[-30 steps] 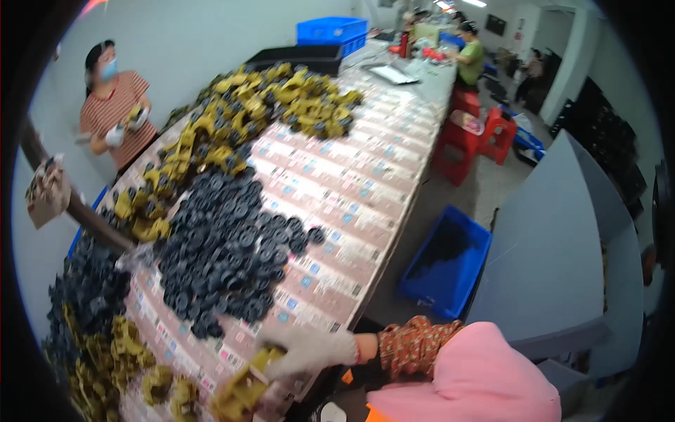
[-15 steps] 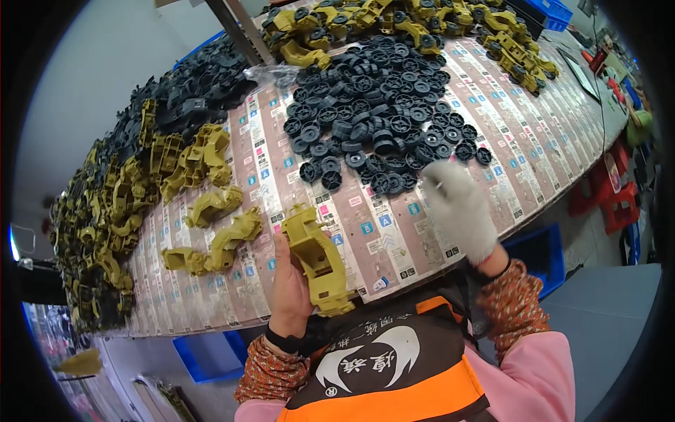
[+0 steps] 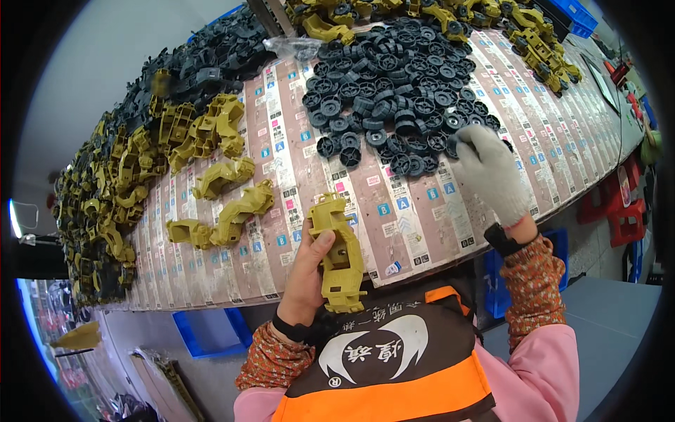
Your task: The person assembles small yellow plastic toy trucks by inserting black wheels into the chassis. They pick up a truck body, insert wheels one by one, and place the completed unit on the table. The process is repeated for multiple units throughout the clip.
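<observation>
My left hand (image 3: 304,280) is closed round an olive-yellow plastic toy vehicle body (image 3: 343,271), its thumb laid across the upper side. The body stands lengthwise over the table's near edge, with its hollow openings showing. My right hand (image 3: 487,169), in a whitish knit glove, is at the near right edge of a pile of black toy wheels (image 3: 394,91). Its fingertips are pinched at a black wheel (image 3: 453,145), which they partly cover. Left of my left hand lie a few loose yellow bodies (image 3: 242,211).
Heaped yellow bodies (image 3: 126,183) and black plastic parts (image 3: 190,60) cover the table's left side. Yellow bodies with wheels (image 3: 545,56) lie along the far side. A post (image 3: 271,17) rises near a clear plastic bag (image 3: 292,48). Below the edge are blue crates (image 3: 211,330); red stools (image 3: 622,204) stand right.
My right hand has moved a little away and right, its fingers now at a wheel. The yellow body has turned more upright in my left hand, whose thumb now crosses it. The view has shifted.
</observation>
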A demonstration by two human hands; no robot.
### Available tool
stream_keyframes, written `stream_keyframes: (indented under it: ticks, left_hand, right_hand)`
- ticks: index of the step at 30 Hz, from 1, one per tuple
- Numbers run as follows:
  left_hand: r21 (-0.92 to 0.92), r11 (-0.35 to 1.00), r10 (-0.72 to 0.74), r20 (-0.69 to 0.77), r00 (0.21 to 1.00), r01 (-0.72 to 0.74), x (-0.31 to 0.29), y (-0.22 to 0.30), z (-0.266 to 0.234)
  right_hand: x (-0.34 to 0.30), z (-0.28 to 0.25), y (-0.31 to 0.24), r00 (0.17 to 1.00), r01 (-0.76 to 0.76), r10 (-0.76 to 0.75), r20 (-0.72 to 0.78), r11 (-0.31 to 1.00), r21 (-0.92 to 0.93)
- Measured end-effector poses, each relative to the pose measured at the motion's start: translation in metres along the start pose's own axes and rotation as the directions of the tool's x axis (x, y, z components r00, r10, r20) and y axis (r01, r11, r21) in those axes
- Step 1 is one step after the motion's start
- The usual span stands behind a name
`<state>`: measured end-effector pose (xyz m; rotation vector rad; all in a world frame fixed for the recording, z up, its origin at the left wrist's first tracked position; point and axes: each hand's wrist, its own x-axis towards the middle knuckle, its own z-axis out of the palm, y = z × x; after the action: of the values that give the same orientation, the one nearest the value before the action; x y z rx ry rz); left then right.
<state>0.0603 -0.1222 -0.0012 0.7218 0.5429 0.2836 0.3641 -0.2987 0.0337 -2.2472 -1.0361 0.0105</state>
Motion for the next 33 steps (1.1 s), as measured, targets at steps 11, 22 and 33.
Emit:
stream_keyframes:
  ticks: [11,22,33]
  left_hand:
    - [0.009,0.999,-0.051,-0.056,0.997,0.052,0.006,-0.008,0.012]
    - [0.084,0.995,-0.052,-0.081,0.995,0.059,0.000,-0.018,0.022]
    - [0.415,0.895,0.147,0.066,0.987,-0.161,0.000,-0.022,0.031]
  right_hand:
    - [-0.051,0.001,-0.019,0.978,0.203,-0.196,0.069,0.973,-0.107]
    - [-0.061,0.008,-0.065,0.862,-0.425,0.093,0.498,0.668,0.611]
    - [-0.085,0.041,-0.093,0.801,-0.595,0.115,0.587,0.258,0.761]
